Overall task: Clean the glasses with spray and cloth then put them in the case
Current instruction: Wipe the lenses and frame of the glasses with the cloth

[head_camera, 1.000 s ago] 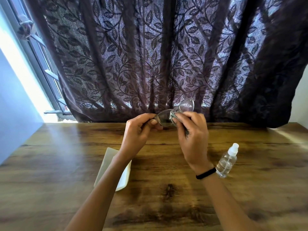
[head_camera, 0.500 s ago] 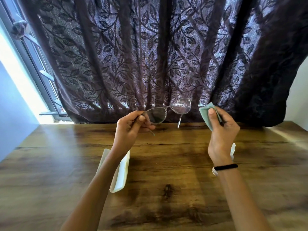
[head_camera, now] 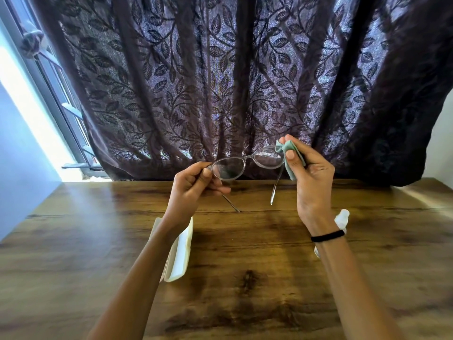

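Glasses [head_camera: 247, 163] held up above far tabletop [head_camera: 245, 290], temples unfolded. Left hand [head_camera: 193, 185] fingers pinch left hinge; right hand [head_camera: 311, 177] fingers pinch cloth [head_camera: 290, 155] against right lens edge. Best to sandwich lens in cloth, rub in light circles, hold frame steady. Case [head_camera: 180, 251] lies under left forearm, spray [head_camera: 342, 217] behind right wrist. Wood tabletop, dark leaf curtain [head_camera: 245, 82], window [head_camera: 61, 99] far left.
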A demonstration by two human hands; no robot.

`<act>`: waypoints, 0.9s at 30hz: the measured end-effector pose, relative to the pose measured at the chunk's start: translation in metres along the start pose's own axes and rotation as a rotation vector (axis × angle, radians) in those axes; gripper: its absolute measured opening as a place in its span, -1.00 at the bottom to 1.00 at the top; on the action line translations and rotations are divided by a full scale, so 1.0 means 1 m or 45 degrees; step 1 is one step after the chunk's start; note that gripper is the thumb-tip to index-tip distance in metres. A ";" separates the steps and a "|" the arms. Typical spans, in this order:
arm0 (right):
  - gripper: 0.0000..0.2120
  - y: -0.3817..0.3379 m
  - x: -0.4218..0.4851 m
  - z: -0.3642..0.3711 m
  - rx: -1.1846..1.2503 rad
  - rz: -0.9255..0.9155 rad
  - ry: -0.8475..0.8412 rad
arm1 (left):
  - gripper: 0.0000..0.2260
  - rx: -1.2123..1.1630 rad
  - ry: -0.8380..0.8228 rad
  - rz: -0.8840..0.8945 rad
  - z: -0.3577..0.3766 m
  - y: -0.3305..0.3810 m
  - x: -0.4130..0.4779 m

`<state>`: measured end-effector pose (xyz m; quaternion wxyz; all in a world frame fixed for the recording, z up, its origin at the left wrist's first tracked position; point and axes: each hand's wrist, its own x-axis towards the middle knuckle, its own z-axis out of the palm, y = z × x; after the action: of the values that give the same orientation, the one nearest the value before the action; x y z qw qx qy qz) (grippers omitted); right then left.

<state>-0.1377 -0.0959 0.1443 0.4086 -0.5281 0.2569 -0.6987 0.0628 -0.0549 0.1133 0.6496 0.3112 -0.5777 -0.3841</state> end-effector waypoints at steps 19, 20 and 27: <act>-0.77 0.025 -0.012 -0.009 -0.044 0.083 0.083 | -0.83 -0.258 0.124 -0.036 0.006 0.001 0.007; -0.78 0.028 -0.014 -0.010 -0.023 0.116 0.091 | -0.83 -0.258 0.132 -0.034 0.006 0.000 0.008; -0.77 0.053 -0.030 -0.015 0.102 0.399 0.063 | -0.83 -0.269 0.180 -0.033 0.000 -0.003 0.009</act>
<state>-0.1328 -0.0996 0.0820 0.5268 -0.4475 0.3180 -0.6489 0.0624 -0.0645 0.1154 0.7128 0.2746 -0.4829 -0.4282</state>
